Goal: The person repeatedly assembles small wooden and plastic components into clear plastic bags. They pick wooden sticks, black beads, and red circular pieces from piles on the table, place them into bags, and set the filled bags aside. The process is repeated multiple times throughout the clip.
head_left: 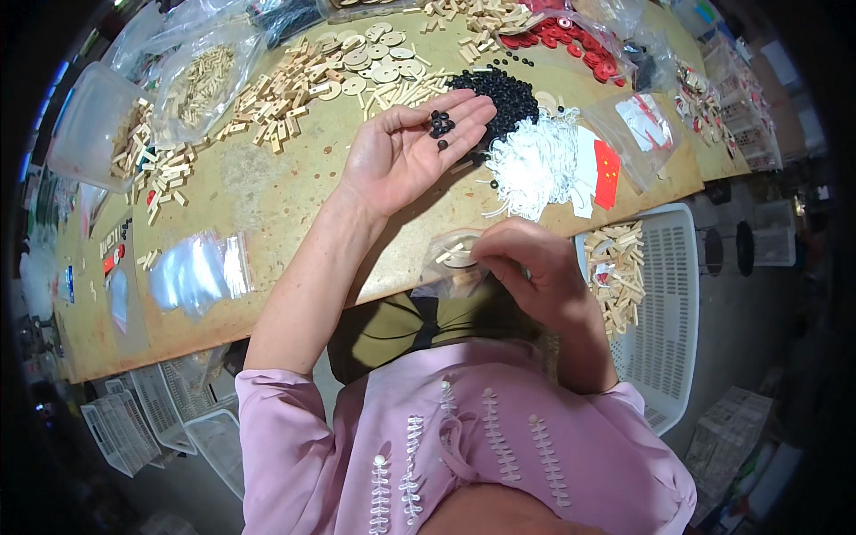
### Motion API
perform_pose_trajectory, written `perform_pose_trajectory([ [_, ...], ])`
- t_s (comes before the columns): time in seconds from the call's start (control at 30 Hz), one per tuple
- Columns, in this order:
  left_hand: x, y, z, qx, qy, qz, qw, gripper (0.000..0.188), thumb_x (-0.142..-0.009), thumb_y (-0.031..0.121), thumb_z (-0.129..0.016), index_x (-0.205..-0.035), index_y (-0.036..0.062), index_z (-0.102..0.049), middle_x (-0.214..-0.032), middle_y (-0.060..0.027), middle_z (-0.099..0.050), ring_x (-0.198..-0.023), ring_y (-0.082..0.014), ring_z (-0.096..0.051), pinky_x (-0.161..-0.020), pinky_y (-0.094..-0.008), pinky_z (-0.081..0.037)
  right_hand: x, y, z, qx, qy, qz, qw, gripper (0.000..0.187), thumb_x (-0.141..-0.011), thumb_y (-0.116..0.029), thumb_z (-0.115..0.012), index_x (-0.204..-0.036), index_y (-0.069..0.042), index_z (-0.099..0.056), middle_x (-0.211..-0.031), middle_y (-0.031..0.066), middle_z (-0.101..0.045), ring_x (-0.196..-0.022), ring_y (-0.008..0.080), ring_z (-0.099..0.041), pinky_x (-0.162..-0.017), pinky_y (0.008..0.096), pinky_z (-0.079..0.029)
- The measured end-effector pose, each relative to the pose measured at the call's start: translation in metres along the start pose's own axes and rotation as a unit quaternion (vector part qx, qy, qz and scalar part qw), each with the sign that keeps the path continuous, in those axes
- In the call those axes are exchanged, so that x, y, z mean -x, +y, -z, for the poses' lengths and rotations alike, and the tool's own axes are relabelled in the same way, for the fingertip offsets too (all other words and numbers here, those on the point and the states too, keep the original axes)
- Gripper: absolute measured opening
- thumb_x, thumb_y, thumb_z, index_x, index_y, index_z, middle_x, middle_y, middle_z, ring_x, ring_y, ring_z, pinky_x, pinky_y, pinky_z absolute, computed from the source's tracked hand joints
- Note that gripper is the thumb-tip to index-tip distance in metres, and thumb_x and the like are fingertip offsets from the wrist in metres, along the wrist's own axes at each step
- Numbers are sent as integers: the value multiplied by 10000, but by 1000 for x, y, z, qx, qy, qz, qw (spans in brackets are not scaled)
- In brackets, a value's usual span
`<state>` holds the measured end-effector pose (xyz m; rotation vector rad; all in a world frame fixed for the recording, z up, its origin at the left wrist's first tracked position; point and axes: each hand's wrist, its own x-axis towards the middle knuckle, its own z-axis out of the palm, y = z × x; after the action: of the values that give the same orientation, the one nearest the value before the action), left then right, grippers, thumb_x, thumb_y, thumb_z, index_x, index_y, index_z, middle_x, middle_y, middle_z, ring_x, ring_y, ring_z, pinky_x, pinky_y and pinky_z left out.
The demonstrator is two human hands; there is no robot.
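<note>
Palm up over the table, my left hand (392,169) carries several small black beads (440,123) on its flat, stretched fingers. A large pile of the same black beads (510,96) lies just beyond the fingertips. My right hand (546,272) pinches a small clear plastic bag (439,267) at the table's near edge. Pale wooden pieces and a disc show inside the bag; the rest of its contents I cannot make out. The right fingertips are partly hidden behind the hand. Between the bead pile and my right hand lies a heap of white cords (535,167).
Wooden blocks (276,102), wooden discs (379,58) and red discs (575,46) cover the table's far side. Red cards (606,175) lie beside the cords. Flat clear bags (192,272) rest at left. A white plastic basket (670,308) with filled bags stands against the near right edge.
</note>
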<state>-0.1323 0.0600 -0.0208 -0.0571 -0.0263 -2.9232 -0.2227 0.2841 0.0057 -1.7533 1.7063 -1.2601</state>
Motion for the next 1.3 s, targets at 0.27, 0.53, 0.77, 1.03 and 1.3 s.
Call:
perform_pose_trajectory([
  [0.27,0,-2,-2,-36,2,-11,999,598,-961,6,-349,-1523,-167,-242,-1593,-323,-308,-1493,-413,-341,-1230,-507,-358,-1,-2,1,12,-3,6,1000,152,-868,97,-705,-993,11,-685,-911,130,-696,-830,264,-692,-742,341,-540],
  [0.53,0,-3,2,-38,-10,-12,999,550,-990,42,-326,-1491,-183,-288,-1554,-335,-363,-1457,-428,-396,-1205,-505,-401,1,-4,2,7,6,0,1000,149,-864,95,-706,-986,12,-686,-914,127,-697,-850,267,-691,-764,349,-540],
  [0.77,8,17,-29,-104,-24,-17,994,628,-1109,353,-312,-1434,-177,-402,-1449,-317,-489,-1373,-386,-505,-1153,-462,-469,-25,-29,20,91,64,70,991,74,-870,41,-689,-934,4,-681,-934,132,-683,-898,290,-684,-791,350,-539],
  [1.03,13,-12,-92,-462,72,-64,881,734,-1110,487,-228,-1310,-137,-560,-1324,-247,-617,-1261,-324,-594,-1094,-419,-493,-62,-19,22,31,6,22,999,69,-897,-17,-684,-961,6,-671,-1039,136,-659,-1008,273,-660,-878,351,-522],
  [1.3,24,-22,-84,-477,51,-69,875,776,-1107,529,-201,-1248,-98,-636,-1259,-219,-667,-1189,-289,-621,-1092,-401,-451,-60,-13,18,-4,1,36,999,62,-896,-20,-673,-952,4,-683,-1101,132,-668,-1052,263,-651,-930,346,-508],
])
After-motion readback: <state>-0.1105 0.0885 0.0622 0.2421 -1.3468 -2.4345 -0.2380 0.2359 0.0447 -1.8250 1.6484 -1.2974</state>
